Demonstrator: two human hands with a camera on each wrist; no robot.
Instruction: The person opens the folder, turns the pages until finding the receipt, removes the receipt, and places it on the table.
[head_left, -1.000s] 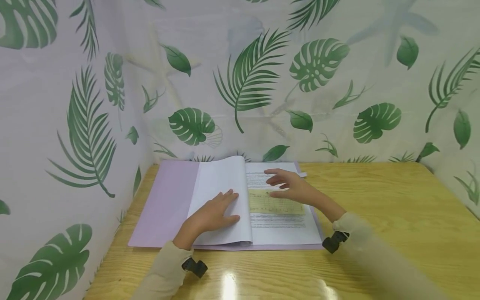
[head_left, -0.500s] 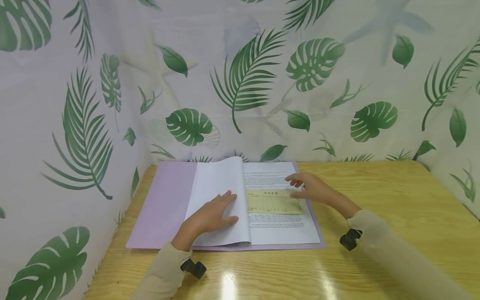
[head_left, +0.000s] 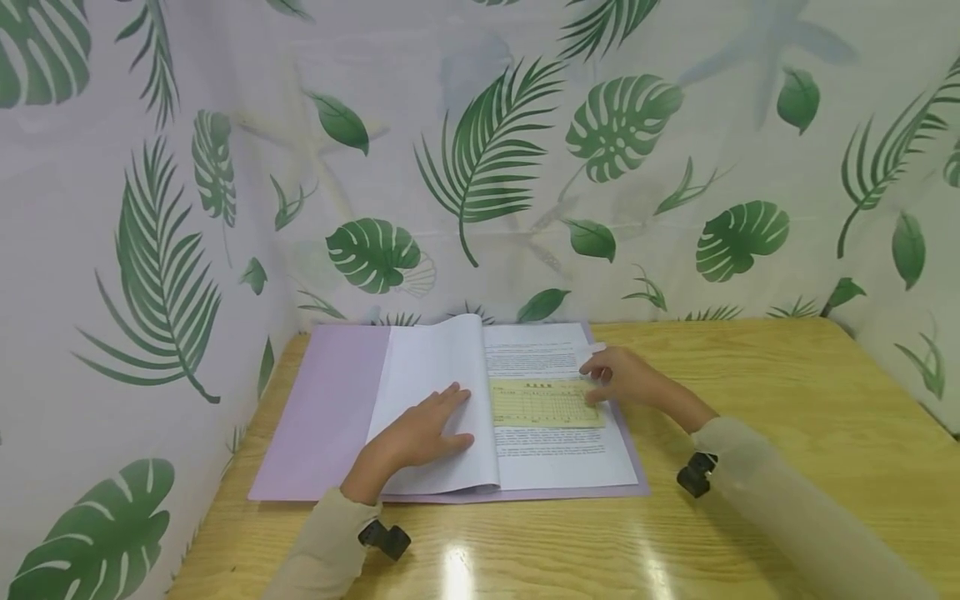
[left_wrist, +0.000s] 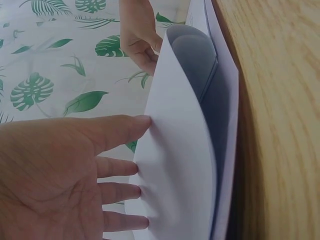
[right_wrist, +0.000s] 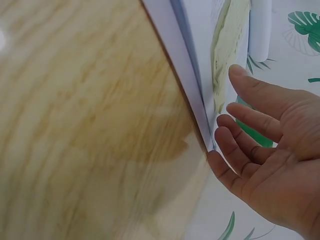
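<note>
A lilac folder (head_left: pixel 322 417) lies spread on the table with white pages inside. My left hand (head_left: pixel 422 429) rests on the turned white sheets (head_left: pixel 431 354), which bow up near the middle; its fingers are spread, fingertips touching the paper in the left wrist view. On the right, a yellow form slip (head_left: pixel 543 404) lies across the printed page (head_left: pixel 555 462). At that page's right edge is my right hand (head_left: pixel 626 379), thumb over the slip's right end, fingers loosely bent beside a small white tab (head_left: pixel 591 352). In the right wrist view its fingertips (right_wrist: pixel 220 160) are right at the paper edge.
The wooden table (head_left: pixel 780 400) extends to the right of and in front of the folder. A leaf-patterned cloth (head_left: pixel 495 275) hangs close behind it and along the left side. Each wrist bears a small black camera (head_left: pixel 696 475).
My right hand has moved right, from above the yellow slip to the page's right edge, and its fingers have come down near the white tab. The left hand stays on the turned sheets.
</note>
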